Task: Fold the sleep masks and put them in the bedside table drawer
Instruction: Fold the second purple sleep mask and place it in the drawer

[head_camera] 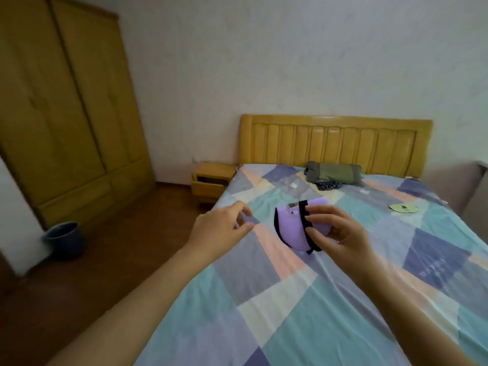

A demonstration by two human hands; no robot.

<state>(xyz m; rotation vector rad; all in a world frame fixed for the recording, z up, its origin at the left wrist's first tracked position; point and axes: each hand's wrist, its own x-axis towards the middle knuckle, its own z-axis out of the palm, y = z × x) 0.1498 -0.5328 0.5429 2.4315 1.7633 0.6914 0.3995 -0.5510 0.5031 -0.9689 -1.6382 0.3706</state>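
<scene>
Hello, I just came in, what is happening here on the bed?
A person stands beside the bed and holds a purple sleep mask with a black strap in the right hand; it looks folded in half. The left hand is empty, fingers loosely curled above the cover. Another, yellow-green mask lies on the bed further to the right. The bedside table stands by the headboard with its drawer pulled open, so the purple mask probably goes there next.

Soft matt purple cloth mask (293,228) with black fabric strap, smooth patchwork cotton sheet (303,299), glossy yellow wood headboard (335,141) at twelve o'clock, wooden wardrobe (66,114), dark plastic bin (64,239)
</scene>
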